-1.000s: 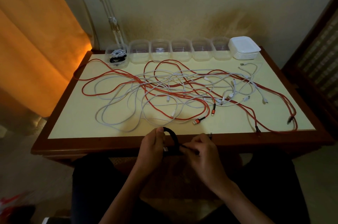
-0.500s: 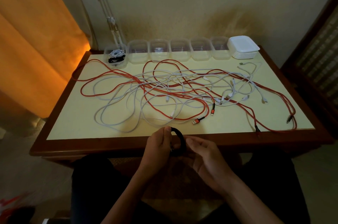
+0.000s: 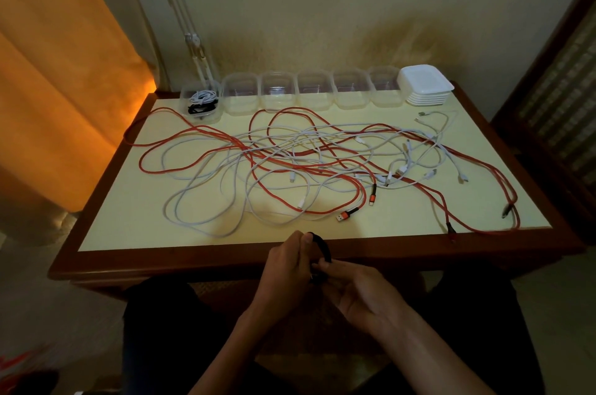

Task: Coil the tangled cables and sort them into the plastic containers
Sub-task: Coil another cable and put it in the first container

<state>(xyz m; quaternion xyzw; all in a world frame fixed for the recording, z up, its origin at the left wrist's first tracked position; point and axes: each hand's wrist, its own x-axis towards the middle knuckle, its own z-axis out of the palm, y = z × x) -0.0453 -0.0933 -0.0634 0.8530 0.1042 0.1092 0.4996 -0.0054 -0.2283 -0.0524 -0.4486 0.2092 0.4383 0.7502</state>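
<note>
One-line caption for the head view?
Both hands hold a coiled black cable before a table of tangled red and white cables.

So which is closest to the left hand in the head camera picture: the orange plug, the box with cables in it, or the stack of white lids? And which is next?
From the left hand:
1. The orange plug, just ahead on the table's near side, a bit to the right.
2. The box with cables, far back on the left.
3. The stack of white lids, far back on the right.

The last two are both far away, so that order is less sure.
</note>
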